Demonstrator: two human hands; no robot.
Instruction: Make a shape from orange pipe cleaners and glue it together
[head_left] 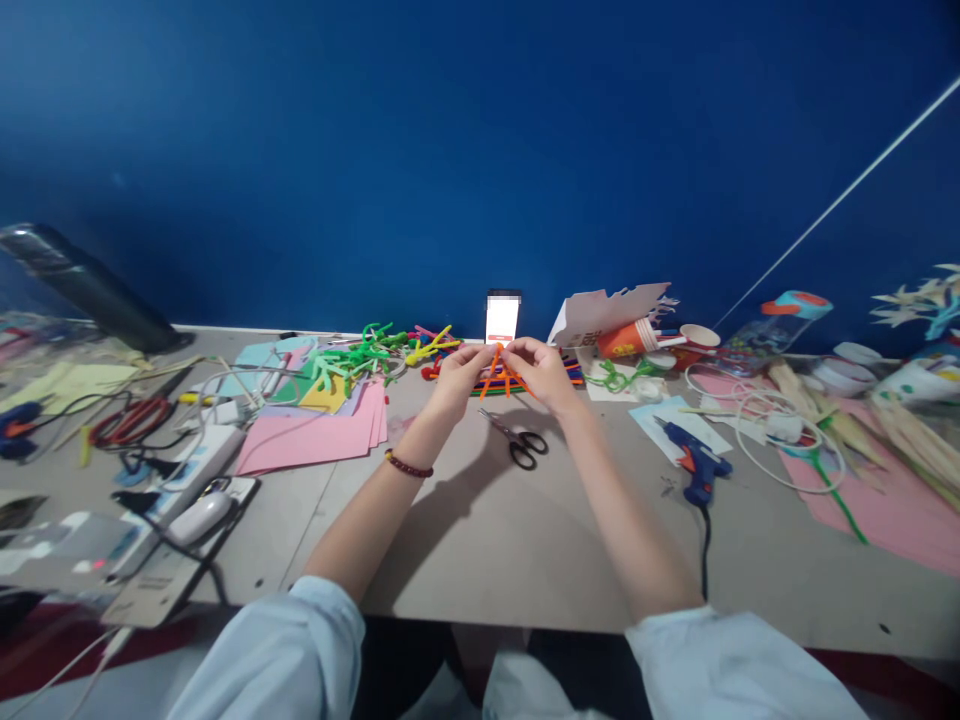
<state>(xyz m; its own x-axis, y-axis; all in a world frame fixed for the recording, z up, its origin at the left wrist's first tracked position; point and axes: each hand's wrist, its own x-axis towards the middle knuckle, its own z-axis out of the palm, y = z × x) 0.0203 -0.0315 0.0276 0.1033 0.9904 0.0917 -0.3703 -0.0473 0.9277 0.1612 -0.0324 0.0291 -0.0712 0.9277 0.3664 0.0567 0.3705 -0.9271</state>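
My left hand (458,379) and my right hand (544,374) are raised close together over the far middle of the table. Between them, both sets of fingers pinch an orange pipe-cleaner piece (496,378) with several thin legs hanging down. Below my hands lies a pair of black-handled scissors (519,438), blades pointing away to the left. Behind the orange piece is a bundle of coloured pipe cleaners (574,368), partly covered by my hands. A phone with a lit white screen (502,317) stands upright against the blue wall.
Green pipe-cleaner shapes (360,352) and pink paper sheets (315,437) lie left. A blue glue gun (696,462) with a cord rests right, near orange paper cups (628,340). A power strip (176,490) and cables crowd the left side; a white cable (787,482) coils at right.
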